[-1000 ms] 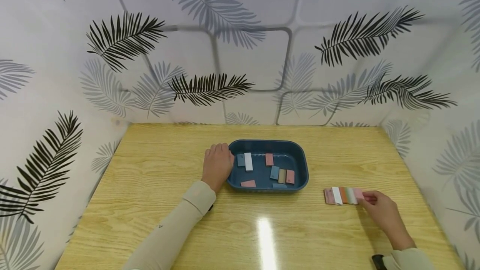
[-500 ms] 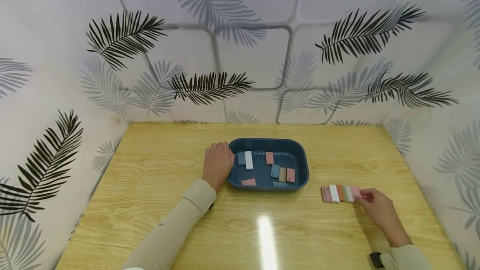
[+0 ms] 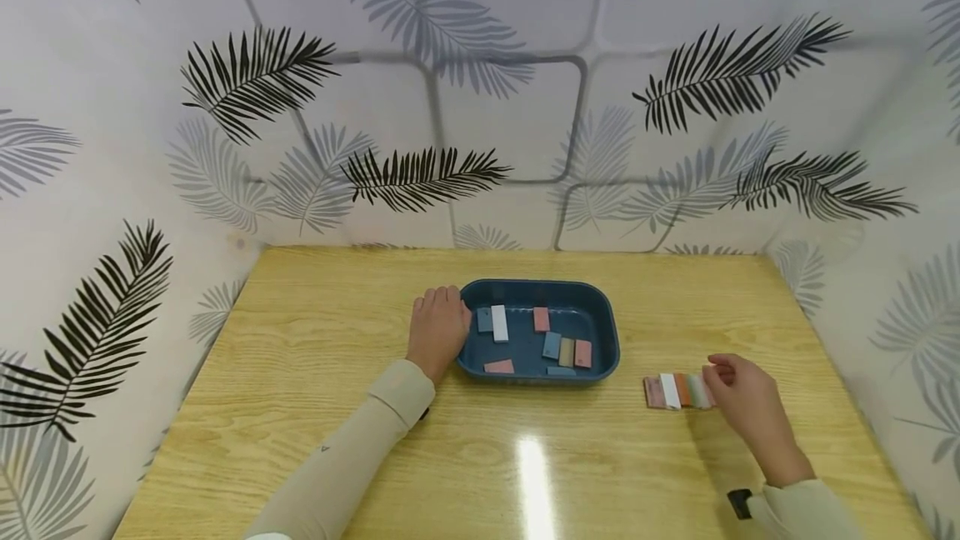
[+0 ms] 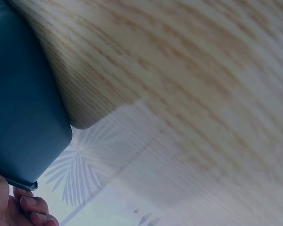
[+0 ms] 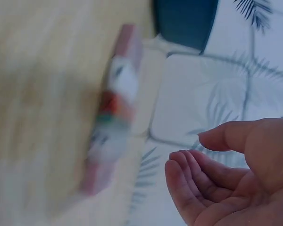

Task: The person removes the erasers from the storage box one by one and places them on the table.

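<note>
My left hand (image 3: 438,327) grips the left end of a dark blue oblong basin (image 3: 525,361); the left wrist view shows its curled fingers (image 4: 32,203) at the rim. Small flat rectangular blocks, rather like erasers, lie inside, among them a white block (image 3: 499,323) and a pink block (image 3: 542,319). To the right of the basin, a row of similar blocks (image 3: 670,392) sits on the table, pink, white, orange-green and pink. My right hand (image 3: 746,398) hovers over the right end of that row, hiding part of it. In the right wrist view its bent fingers and thumb stand apart, holding nothing.
The wooden table (image 3: 322,315) reaches back to a wall (image 3: 495,123) covered in leaf-patterned sheeting, which also runs along both sides. A bright light reflection lies on the tabletop in front of the basin.
My right hand has come off the pink block at the row's right end and risen slightly. Earlier the row shifted a little left. My left hand keeps its grip on the basin.
</note>
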Demonstrator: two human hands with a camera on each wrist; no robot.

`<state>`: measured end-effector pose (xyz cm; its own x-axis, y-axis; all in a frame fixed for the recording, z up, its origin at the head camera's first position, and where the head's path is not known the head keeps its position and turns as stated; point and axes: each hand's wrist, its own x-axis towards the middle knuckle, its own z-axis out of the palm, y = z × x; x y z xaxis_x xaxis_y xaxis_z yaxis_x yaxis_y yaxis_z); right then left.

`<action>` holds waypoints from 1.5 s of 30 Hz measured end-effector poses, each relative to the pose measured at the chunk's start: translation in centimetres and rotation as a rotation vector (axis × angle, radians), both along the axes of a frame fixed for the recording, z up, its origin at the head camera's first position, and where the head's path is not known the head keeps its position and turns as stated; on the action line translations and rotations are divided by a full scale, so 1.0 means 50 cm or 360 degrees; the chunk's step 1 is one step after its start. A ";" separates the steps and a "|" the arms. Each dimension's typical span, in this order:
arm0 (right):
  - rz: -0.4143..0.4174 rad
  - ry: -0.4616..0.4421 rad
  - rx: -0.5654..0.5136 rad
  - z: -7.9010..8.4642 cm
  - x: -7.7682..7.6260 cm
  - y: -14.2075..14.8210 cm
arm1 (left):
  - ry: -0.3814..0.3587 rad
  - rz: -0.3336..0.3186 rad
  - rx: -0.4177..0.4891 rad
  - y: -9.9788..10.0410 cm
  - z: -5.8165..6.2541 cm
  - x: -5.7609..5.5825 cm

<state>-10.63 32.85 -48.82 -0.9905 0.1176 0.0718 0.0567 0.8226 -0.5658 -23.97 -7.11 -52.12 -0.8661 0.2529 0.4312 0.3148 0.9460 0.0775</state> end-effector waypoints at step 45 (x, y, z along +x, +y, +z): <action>0.0021 -0.0149 -0.0052 -0.062 -0.260 -0.382 | -0.0016 0.0036 -0.0033 -0.004 -0.008 -0.008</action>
<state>-23.64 13.74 -51.93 -0.9941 0.1056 -0.0250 0.1002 0.8047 -0.5852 -24.38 -7.30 -52.52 -0.8760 0.2420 0.4172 0.2925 0.9543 0.0606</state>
